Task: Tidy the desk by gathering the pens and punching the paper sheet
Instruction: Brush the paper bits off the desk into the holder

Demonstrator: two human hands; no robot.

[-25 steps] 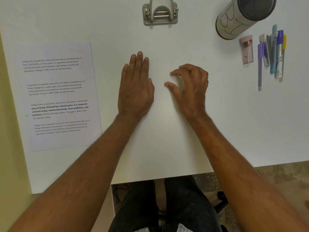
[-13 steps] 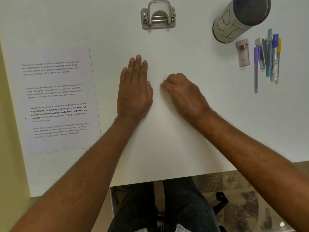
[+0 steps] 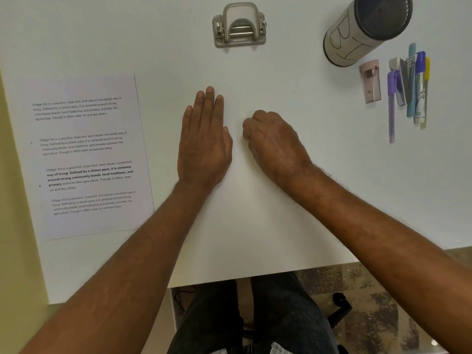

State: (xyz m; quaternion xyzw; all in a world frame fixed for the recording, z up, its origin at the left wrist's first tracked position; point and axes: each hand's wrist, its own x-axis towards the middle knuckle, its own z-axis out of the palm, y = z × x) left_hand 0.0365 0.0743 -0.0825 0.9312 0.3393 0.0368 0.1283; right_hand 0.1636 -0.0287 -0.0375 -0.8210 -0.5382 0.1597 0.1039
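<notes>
A printed paper sheet (image 3: 86, 154) lies flat at the desk's left side. A grey metal hole punch (image 3: 239, 26) stands at the far middle. Several pens and markers (image 3: 411, 85) lie side by side at the far right, beside a cylindrical pen holder (image 3: 362, 31). My left hand (image 3: 204, 139) rests palm down in the middle of the white desk (image 3: 255, 226), fingers straight and close together, holding nothing. My right hand (image 3: 274, 141) rests just right of it, curled into a loose fist with nothing in it.
A small pink rectangular item (image 3: 370, 81) lies between the pen holder and the pens. The desk's front edge runs across below my forearms; my legs and a chair base show beneath it. A yellowish wall borders the desk on the left.
My right hand has curled from spread, bent fingers into a fist and shifted slightly left. My left hand has stayed flat on the desk.
</notes>
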